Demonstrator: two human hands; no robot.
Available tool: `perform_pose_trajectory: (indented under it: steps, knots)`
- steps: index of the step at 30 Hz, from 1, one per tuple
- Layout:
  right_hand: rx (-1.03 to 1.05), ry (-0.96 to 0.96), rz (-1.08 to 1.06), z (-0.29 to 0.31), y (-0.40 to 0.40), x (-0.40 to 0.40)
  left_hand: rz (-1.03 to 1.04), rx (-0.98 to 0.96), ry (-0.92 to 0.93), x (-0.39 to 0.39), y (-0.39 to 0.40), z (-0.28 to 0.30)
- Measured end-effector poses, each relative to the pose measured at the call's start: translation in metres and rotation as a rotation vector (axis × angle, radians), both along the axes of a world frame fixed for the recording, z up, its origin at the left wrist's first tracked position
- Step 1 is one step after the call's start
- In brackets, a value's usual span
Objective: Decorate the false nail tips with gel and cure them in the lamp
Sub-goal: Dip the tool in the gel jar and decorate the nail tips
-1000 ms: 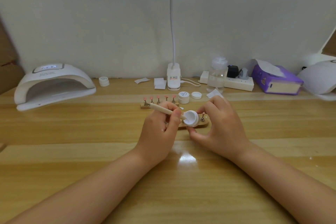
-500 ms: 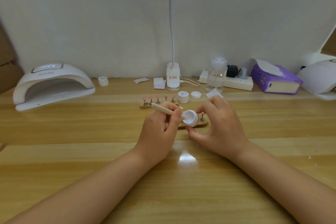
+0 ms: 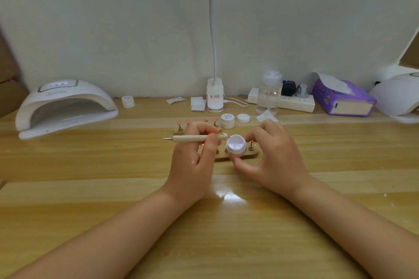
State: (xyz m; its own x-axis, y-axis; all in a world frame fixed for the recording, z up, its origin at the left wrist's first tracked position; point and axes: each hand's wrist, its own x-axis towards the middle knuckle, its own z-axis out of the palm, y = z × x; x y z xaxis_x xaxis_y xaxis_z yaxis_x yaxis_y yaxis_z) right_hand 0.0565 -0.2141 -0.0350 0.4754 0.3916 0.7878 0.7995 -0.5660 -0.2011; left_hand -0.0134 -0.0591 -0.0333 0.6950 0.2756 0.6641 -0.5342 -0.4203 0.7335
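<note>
My left hand (image 3: 192,161) pinches a wooden dotting tool (image 3: 192,138), which lies almost level with its white-tipped end at the rim of a small open gel pot (image 3: 236,144). My right hand (image 3: 272,161) holds that pot tilted toward me, just above a wooden nail stand (image 3: 244,156). A second wooden stand (image 3: 181,129) behind my left hand carries several pink nail tips. The white curing lamp (image 3: 65,106) sits at the far left of the table, its opening facing me.
A closed gel jar (image 3: 227,120) and a loose lid (image 3: 243,118) stand behind the stands. Another small jar (image 3: 128,101) sits by the lamp. Desk lamp base (image 3: 215,97), clear bottle (image 3: 268,93), power strip (image 3: 294,102) and purple tissue pack (image 3: 344,99) line the back edge.
The dotting tool has swung from slanting down into the pot to lying almost level, its tip lifted out to the pot's rim. The right hand and pot hardly moved.
</note>
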Motion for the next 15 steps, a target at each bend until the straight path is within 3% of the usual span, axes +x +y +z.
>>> perform_pose_trajectory:
  steps: [15]
  knots:
    - [0.002, 0.042, 0.004, 0.0017, -0.0007, -0.0018, -0.030, 0.016, 0.049, 0.0021, 0.0005, -0.0005]
